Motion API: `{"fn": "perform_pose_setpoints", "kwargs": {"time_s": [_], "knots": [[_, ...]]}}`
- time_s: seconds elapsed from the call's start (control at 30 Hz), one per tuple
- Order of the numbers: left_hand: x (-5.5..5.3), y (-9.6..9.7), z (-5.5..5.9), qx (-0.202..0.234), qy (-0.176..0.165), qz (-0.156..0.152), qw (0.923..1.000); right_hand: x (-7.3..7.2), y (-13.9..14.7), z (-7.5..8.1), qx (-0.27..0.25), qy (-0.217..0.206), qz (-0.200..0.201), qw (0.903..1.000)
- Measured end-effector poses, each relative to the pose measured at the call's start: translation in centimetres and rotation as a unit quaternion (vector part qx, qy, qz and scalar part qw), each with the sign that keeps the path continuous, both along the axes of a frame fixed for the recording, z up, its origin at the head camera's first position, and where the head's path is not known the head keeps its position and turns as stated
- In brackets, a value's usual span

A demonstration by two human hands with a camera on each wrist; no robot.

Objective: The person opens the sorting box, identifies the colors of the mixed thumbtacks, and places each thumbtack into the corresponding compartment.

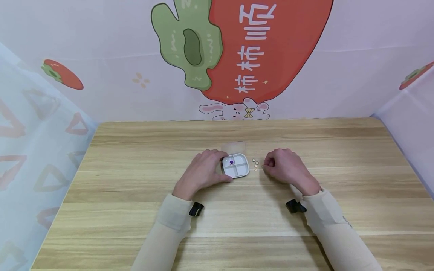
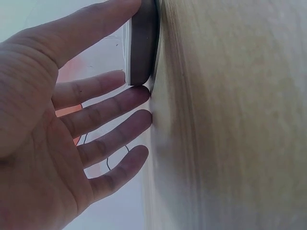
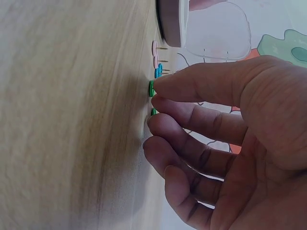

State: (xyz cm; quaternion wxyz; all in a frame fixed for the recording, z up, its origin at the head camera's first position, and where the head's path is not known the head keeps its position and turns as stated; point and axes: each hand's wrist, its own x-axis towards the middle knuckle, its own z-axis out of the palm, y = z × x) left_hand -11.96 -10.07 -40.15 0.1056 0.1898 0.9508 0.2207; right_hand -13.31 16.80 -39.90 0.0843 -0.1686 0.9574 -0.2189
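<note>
My left hand (image 1: 203,169) grips the left side of a white four-compartment pill box (image 1: 242,168), thumb at the near edge and fingers at the far edge. In the left wrist view the box's dark base (image 2: 143,43) shows beside the thumb. A small purple piece (image 1: 231,162) lies in the far left compartment. My right hand (image 1: 286,165) has curled fingers just right of the box. In the right wrist view its thumb and index finger pinch a green thumbtack (image 3: 151,88) at the table. A second green thumbtack (image 3: 153,111) is partly hidden behind the fingers.
Between box and right hand lie pink thumbtacks (image 3: 154,48) and blue thumbtacks (image 3: 159,71), points up. The box's clear lid (image 1: 234,147) stands open at its far side. The wooden table (image 1: 237,233) meets a printed cloth backdrop (image 1: 118,86).
</note>
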Motion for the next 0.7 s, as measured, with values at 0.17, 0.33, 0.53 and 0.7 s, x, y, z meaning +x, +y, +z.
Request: {"fn": "perform_pose_setpoints", "kwargs": {"time_s": [0.17,0.33,0.53,0.7], "knots": [[0.02,0.01,-0.03,0.004,-0.005,0.003,1.0000,0.00,-0.02,-0.06,0.001,-0.003,-0.001,1.0000],[-0.03,0.00,-0.15,0.005,-0.003,0.003,1.0000,0.03,-0.04,-0.07,0.002,-0.002,-0.001,1.0000],[-0.08,0.10,-0.18,0.009,-0.011,0.008,0.9999,0.11,-0.02,-0.09,-0.005,0.010,0.005,0.9999],[-0.07,0.12,-0.12,0.013,-0.014,0.009,0.9998,0.09,-0.02,-0.13,-0.007,0.013,0.006,0.9999]]}}
